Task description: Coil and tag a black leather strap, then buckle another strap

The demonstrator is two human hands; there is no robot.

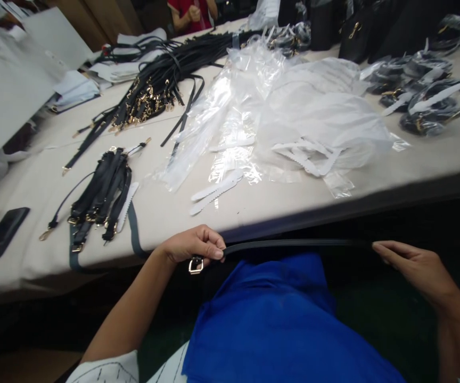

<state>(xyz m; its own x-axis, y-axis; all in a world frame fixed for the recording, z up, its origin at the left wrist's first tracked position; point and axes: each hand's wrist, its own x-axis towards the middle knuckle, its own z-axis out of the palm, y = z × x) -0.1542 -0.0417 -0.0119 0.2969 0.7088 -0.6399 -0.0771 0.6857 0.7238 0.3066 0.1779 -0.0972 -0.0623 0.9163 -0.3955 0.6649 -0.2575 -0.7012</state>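
Note:
My left hand (194,246) is closed on one end of a thin black strap (294,243), just below the table's front edge; a gold buckle (195,265) hangs under its fingers. The strap is stretched level to the right. My right hand (409,268) holds its other end, fingers extended along it with the thumb hidden. A blue cloth (278,324) lies over my lap beneath the strap.
On the table (26,250) lie a bundle of black straps with gold clasps (102,194), a long heap of straps (158,80), clear plastic bags (294,111), white serrated strips (216,192), bagged coiled straps (433,101), a dark phone (2,233). A person in red (190,13) sits beyond.

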